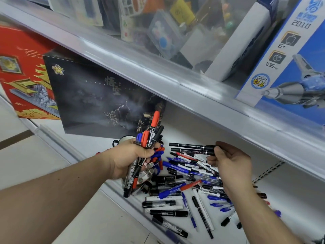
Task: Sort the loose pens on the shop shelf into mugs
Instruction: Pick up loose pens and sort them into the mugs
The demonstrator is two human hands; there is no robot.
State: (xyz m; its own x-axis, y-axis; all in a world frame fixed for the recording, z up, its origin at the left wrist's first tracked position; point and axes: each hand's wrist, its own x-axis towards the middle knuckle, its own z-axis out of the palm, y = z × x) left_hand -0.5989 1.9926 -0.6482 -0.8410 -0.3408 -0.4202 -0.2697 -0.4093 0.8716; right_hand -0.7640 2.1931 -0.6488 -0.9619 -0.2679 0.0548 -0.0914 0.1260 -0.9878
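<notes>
A heap of loose pens (186,187), black, blue and red, lies on the white shelf (290,196). My left hand (130,157) grips a bundle of pens (149,138) with red, blue and black caps, held upright above the heap's left end. My right hand (230,164) pinches two black pens (191,148) by one end, holding them level over the heap. A white mug (123,139) with a dark rim and handle peeks out behind my left hand, mostly hidden.
A black box (98,95) and a red box (22,71) stand at the shelf's back left. The upper shelf's edge (175,80) overhangs closely, carrying a blue toy box (295,55) and small packages. Pale floor lies to the left.
</notes>
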